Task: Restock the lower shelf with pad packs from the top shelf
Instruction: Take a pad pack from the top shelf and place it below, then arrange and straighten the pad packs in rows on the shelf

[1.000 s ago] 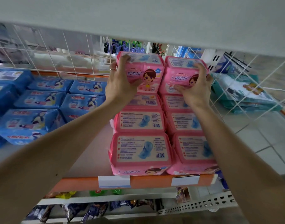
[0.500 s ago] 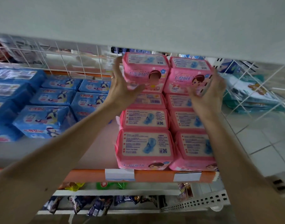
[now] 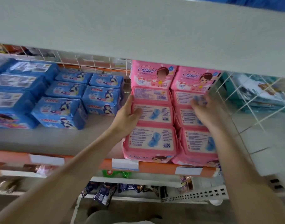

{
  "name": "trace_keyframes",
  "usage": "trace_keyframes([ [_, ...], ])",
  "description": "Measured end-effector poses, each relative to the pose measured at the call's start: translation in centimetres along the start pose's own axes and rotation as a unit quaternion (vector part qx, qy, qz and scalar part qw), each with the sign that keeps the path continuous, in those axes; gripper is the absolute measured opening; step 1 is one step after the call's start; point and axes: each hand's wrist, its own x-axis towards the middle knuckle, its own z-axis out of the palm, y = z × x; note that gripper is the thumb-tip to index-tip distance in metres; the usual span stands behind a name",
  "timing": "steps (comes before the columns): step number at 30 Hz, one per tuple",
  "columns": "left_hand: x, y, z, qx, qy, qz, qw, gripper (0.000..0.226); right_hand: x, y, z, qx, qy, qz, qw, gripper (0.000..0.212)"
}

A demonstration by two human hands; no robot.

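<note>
Pink pad packs fill the right part of the lower shelf in two columns. Two of them, the left top pack and the right top pack, stand upright at the back, just under the upper shelf. My left hand lies against the left side of the left column, fingers straight and thumb on a pack's label. Blurred by motion, my right hand hovers with loose fingers over the front of the right column. Neither hand holds a pack.
Blue pad packs cover the shelf's left half. A white wire divider closes the right side, with teal packs beyond it. An orange price rail runs along the front edge. Snack packets sit on shelves below.
Both hands let go of the two top pink packs, which stay standing at the back, and dropped down to the middle of the columns. The camera tilted up.
</note>
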Motion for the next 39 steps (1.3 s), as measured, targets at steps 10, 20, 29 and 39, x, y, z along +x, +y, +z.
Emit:
trace_keyframes([
  [10,-2.7,2.6,-1.6,0.108,-0.018,0.008,0.994,0.029,-4.3,-0.4,-2.7,-0.109,-0.053,-0.081,0.989,0.093],
  [20,-11.0,-0.5,3.7,0.565,0.003,0.181,0.805,0.083,-13.5,3.4,-2.6,-0.301,-0.134,-0.253,0.910,0.114],
  [29,-10.1,-1.5,4.9,0.566,0.042,0.165,0.807,0.058,-11.8,4.4,-0.6,-0.312,-0.006,-0.315,0.896,0.121],
  [39,-10.6,-0.6,4.5,0.557,0.020,0.161,0.814,0.067,-12.6,3.9,-1.5,-0.340,-0.066,-0.299,0.889,0.102],
])
